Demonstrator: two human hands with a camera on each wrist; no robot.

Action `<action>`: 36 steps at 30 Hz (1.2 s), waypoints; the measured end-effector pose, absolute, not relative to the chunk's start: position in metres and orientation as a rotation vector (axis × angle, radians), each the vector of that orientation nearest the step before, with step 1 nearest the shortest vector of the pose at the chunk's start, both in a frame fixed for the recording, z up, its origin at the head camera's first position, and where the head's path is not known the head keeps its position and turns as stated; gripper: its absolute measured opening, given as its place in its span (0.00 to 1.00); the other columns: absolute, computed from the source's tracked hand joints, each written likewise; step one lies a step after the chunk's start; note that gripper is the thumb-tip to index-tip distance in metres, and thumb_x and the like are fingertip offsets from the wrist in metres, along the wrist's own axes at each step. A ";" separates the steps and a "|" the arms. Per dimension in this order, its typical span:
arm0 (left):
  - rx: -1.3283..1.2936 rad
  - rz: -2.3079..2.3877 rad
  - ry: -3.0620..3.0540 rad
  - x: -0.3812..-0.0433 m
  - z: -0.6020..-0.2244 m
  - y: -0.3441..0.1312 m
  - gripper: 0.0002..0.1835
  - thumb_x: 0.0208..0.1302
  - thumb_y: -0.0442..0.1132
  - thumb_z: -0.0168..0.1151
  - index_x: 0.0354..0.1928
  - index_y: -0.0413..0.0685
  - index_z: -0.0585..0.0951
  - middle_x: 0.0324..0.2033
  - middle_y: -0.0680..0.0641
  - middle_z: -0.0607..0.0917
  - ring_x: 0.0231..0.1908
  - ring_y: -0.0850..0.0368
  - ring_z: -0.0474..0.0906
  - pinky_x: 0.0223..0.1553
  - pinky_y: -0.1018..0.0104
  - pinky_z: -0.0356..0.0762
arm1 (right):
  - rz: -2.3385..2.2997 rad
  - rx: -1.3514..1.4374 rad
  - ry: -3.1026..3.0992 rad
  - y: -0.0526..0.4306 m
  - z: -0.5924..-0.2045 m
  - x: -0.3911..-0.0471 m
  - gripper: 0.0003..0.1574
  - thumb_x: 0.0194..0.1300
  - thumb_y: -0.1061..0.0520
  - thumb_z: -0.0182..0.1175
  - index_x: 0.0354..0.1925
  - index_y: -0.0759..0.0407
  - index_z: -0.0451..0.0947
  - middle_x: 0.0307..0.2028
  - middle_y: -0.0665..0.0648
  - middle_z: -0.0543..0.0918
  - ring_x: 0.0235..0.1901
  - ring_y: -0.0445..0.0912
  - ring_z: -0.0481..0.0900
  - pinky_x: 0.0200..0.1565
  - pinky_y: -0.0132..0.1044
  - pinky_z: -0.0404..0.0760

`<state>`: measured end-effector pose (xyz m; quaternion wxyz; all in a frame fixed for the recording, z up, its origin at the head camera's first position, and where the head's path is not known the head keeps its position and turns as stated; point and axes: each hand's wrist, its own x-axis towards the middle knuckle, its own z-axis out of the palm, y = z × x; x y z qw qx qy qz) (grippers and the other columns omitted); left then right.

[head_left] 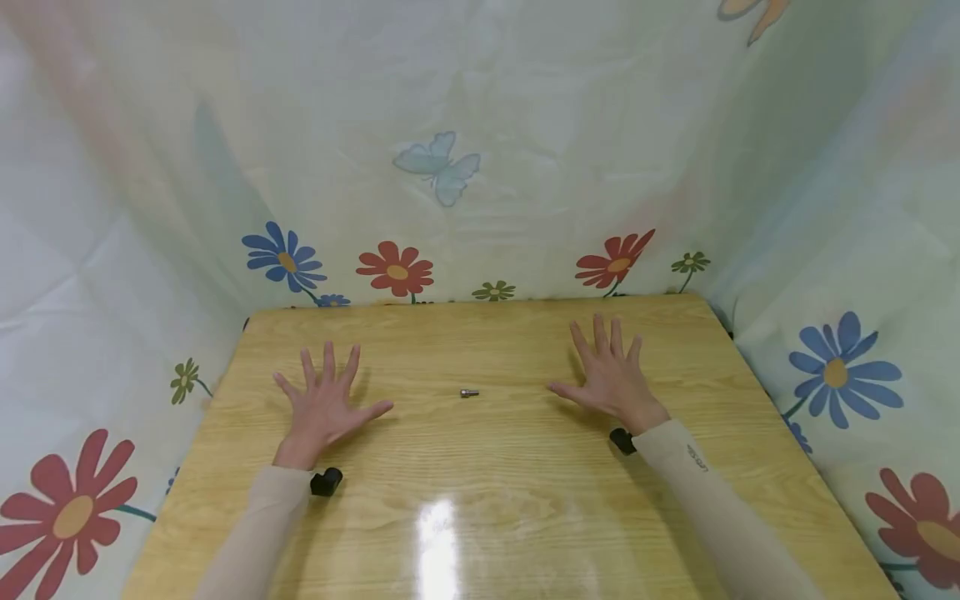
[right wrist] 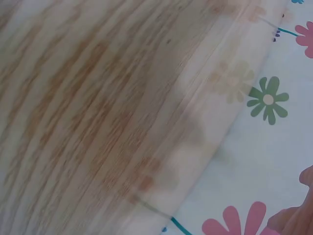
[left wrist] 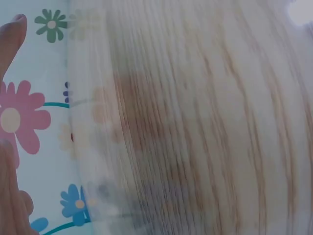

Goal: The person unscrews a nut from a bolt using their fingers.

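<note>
A small silvery metal screw point(head_left: 469, 392) with a thicker head at its left end lies on the wooden table point(head_left: 480, 467), roughly midway between the hands. To its left, my left hand point(head_left: 322, 410) spreads its fingers over the table and holds nothing. My right hand point(head_left: 611, 379) is likewise spread wide on the other side, palm down, with nothing in it. In the left wrist view only part of the left fingers point(left wrist: 10, 44) shows at the edge. A bit of the right fingers point(right wrist: 296, 215) enters the right wrist view at its lower right corner.
A pale curtain point(head_left: 525, 167) printed with flowers and a butterfly hangs behind the table and along both sides. Black wrist devices point(head_left: 326, 482) stick out from the sleeves. Bright light reflects off the glossy tabletop near the front.
</note>
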<state>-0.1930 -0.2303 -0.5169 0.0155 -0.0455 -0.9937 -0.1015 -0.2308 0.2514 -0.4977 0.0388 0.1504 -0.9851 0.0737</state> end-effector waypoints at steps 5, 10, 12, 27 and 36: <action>-0.146 -0.435 -3.077 -0.193 -0.517 -0.224 0.63 0.54 0.86 0.50 0.84 0.65 0.42 0.82 0.36 0.33 0.77 0.20 0.25 0.58 0.14 0.12 | 0.289 0.441 -3.047 0.246 -0.501 -0.233 0.73 0.60 0.16 0.54 0.84 0.49 0.35 0.81 0.66 0.25 0.78 0.74 0.30 0.68 0.82 0.36; -0.150 -0.531 -3.100 -0.196 -0.520 -0.215 0.63 0.55 0.86 0.51 0.84 0.66 0.39 0.81 0.38 0.29 0.77 0.26 0.20 0.59 0.15 0.12 | 0.457 0.438 -3.079 0.239 -0.500 -0.231 0.73 0.61 0.17 0.55 0.84 0.50 0.34 0.81 0.66 0.24 0.78 0.73 0.27 0.69 0.80 0.37; -0.135 -0.568 -3.097 -0.197 -0.521 -0.212 0.63 0.55 0.86 0.50 0.83 0.68 0.37 0.81 0.39 0.28 0.77 0.29 0.17 0.60 0.16 0.12 | 0.528 0.424 -3.093 0.236 -0.500 -0.230 0.73 0.61 0.17 0.55 0.84 0.49 0.32 0.81 0.66 0.23 0.78 0.73 0.27 0.70 0.80 0.37; -0.067 -0.937 -2.913 -0.201 -0.521 -0.194 0.55 0.66 0.77 0.51 0.83 0.66 0.38 0.82 0.38 0.38 0.79 0.28 0.24 0.61 0.14 0.17 | 1.071 0.303 -2.983 0.223 -0.510 -0.229 0.70 0.66 0.25 0.60 0.84 0.47 0.30 0.83 0.64 0.33 0.81 0.67 0.37 0.72 0.74 0.51; -0.228 -1.167 -2.761 -0.191 -0.535 -0.170 0.51 0.67 0.62 0.62 0.84 0.57 0.48 0.81 0.34 0.52 0.79 0.24 0.35 0.62 0.13 0.21 | 1.288 0.326 -2.881 0.199 -0.526 -0.222 0.67 0.67 0.28 0.61 0.84 0.48 0.35 0.83 0.63 0.44 0.81 0.62 0.45 0.74 0.67 0.55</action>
